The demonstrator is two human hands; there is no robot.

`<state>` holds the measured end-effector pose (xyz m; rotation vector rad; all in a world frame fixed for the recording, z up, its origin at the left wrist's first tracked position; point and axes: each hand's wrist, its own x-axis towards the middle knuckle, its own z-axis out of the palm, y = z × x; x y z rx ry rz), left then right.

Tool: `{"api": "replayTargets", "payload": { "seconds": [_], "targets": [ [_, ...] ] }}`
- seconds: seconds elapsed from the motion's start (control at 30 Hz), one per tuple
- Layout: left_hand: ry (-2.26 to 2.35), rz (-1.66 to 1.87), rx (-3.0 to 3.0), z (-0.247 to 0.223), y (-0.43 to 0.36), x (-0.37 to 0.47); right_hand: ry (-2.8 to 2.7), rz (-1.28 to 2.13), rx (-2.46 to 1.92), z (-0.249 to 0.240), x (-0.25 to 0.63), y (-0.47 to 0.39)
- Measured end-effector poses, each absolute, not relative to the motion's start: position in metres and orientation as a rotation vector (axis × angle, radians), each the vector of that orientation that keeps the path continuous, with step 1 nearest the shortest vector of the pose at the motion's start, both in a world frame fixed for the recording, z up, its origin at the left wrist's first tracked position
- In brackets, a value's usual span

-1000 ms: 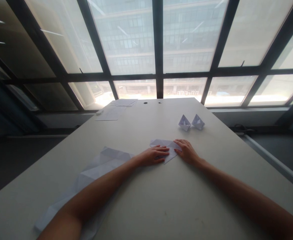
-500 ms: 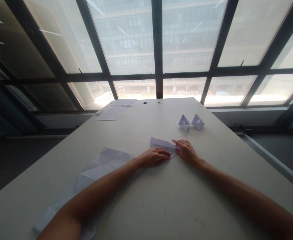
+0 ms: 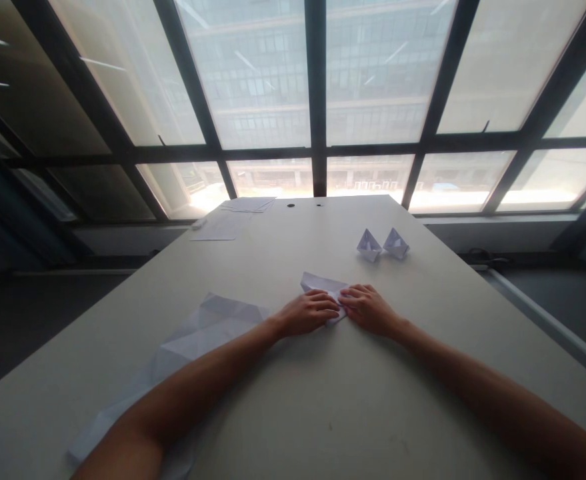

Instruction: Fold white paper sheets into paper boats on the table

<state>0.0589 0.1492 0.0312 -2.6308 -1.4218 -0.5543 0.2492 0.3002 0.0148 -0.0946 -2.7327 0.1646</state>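
Observation:
A small folded white paper (image 3: 323, 281) lies on the white table in front of me, partly hidden under both hands. My left hand (image 3: 309, 312) is on its near left part, fingers together and curled over the paper. From the right, my right hand (image 3: 369, 308) grips the paper's right edge with bent fingers, its fingertips almost touching those of the left. Beyond the right hand stand two folded paper boats, one (image 3: 369, 245) just left of the other (image 3: 396, 244).
A large creased white sheet (image 3: 213, 325) spreads at the left, partly under my left forearm. Flat white sheets (image 3: 217, 228) lie at the table's far left. The white table (image 3: 293, 400) reaches to a wall of windows; dark curtains hang at both sides.
My right hand has shifted slightly left and its raised fingers have come down onto the paper. The paper's right part has been drawn in or folded over. My left hand has barely moved.

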Motion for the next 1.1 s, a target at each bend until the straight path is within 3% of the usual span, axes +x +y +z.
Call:
{"api": "replayTargets", "payload": {
  "seconds": [0.17, 0.33, 0.67, 1.1],
  "targets": [
    [-1.726, -0.56, -2.257, 0.03, 0.15, 0.058, -2.75, 0.139, -0.087, 0.015, 0.249, 0.3],
    [-1.891, -0.439, -2.246, 0.025, 0.148, 0.057, -2.763, 0.147, -0.079, 0.017, 0.249, 0.297],
    [-1.851, -0.31, -2.592, 0.014, 0.153, 0.05, -2.87, 0.242, -0.087, -0.001, 0.246, 0.297],
    [-1.978, -0.262, -2.495, 0.008, 0.154, 0.048, -2.944, 0.292, -0.138, -0.005, 0.245, 0.303]
  ]
}}
